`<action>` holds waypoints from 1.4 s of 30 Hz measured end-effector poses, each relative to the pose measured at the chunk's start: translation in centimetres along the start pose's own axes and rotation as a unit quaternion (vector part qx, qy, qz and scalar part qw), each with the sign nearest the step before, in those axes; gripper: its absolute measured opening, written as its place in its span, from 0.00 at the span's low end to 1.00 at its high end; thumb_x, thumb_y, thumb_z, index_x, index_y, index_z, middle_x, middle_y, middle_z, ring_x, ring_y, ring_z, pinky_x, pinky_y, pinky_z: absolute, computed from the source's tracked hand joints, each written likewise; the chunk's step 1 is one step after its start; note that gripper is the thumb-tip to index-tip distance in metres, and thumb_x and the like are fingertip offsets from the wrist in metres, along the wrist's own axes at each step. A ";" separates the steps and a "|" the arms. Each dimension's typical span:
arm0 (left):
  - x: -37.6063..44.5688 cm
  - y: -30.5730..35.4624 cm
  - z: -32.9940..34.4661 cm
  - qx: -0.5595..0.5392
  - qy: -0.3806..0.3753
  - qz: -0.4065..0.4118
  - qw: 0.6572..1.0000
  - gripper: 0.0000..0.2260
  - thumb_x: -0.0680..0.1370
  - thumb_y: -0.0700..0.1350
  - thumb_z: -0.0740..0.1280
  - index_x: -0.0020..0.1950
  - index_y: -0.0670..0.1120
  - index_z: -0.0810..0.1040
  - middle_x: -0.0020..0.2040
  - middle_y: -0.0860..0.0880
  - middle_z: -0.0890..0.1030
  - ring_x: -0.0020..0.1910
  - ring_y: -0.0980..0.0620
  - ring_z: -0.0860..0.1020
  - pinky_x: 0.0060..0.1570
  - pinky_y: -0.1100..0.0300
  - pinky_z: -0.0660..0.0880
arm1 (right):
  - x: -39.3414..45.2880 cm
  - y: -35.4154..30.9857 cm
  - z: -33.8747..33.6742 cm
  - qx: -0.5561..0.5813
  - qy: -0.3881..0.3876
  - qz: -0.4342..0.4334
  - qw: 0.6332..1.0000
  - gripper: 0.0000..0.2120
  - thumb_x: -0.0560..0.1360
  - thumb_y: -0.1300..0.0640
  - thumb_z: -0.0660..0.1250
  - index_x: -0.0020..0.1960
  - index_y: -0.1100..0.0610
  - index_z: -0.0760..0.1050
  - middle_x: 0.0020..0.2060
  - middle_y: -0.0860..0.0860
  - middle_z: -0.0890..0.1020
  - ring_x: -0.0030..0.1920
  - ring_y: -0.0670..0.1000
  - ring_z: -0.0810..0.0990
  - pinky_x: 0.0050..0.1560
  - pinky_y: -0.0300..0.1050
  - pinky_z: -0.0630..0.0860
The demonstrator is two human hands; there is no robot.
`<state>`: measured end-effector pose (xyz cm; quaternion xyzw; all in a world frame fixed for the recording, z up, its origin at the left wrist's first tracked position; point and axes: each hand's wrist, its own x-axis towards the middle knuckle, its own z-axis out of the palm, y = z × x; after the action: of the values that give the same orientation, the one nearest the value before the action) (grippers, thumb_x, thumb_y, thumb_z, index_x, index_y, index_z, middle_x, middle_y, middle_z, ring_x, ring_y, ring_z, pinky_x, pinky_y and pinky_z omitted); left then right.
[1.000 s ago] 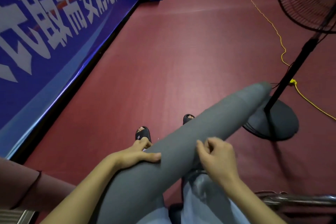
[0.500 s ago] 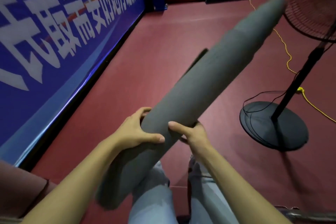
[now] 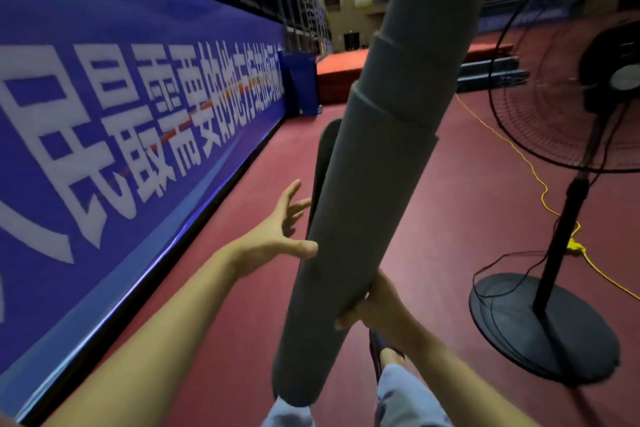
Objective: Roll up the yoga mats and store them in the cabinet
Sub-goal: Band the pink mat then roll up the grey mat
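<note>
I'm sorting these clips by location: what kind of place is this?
Most likely an indoor sports hall. The dark red sports floor runs far back, a long blue banner with white characters lines the barrier at the left, and a big pedestal fan stands on the floor at the right.

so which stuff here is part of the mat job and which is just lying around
Part of the job:
rolled grey yoga mat
right hand gripping it
left hand, fingers spread, thumb on it

Just there:
standing fan
yellow cable
blue banner
</note>
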<state>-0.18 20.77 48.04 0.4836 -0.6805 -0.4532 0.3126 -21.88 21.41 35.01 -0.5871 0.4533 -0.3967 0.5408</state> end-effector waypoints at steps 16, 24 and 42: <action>-2.8 -11.5 8.6 0.067 0.190 -0.023 0.979 0.48 0.51 0.51 0.86 0.69 0.61 0.72 0.61 0.62 0.82 0.60 0.58 0.80 0.52 0.56 0.80 | -1.3 3.3 -1.4 -0.115 -0.013 -0.052 0.992 0.43 0.48 0.60 0.82 0.59 0.36 0.76 0.53 0.37 0.84 0.54 0.43 0.84 0.47 0.50 0.85; -4.2 -18.7 13.8 0.073 0.225 -0.164 0.958 0.44 0.47 0.51 0.84 0.63 0.61 0.77 0.44 0.61 0.86 0.43 0.59 0.85 0.40 0.54 0.84 | -2.2 5.8 -1.3 -0.166 -0.050 -0.056 0.983 0.48 0.51 0.51 0.86 0.63 0.29 0.65 0.58 0.36 0.81 0.59 0.41 0.80 0.58 0.53 0.81; -5.8 -19.9 14.6 0.094 0.178 -0.029 0.979 0.60 0.51 0.53 0.87 0.74 0.73 0.57 0.68 0.70 0.73 0.66 0.69 0.73 0.64 0.53 0.76 | 1.3 -3.3 1.1 -0.270 -0.031 -0.340 0.900 0.11 0.73 0.47 0.74 0.51 0.53 0.84 0.48 0.43 0.85 0.50 0.44 0.83 0.54 0.48 0.78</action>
<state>-3.39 28.46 24.03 0.6036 -0.6391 -0.3026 0.3683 -20.14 20.47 38.14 -0.8412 0.2987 -0.4003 0.2071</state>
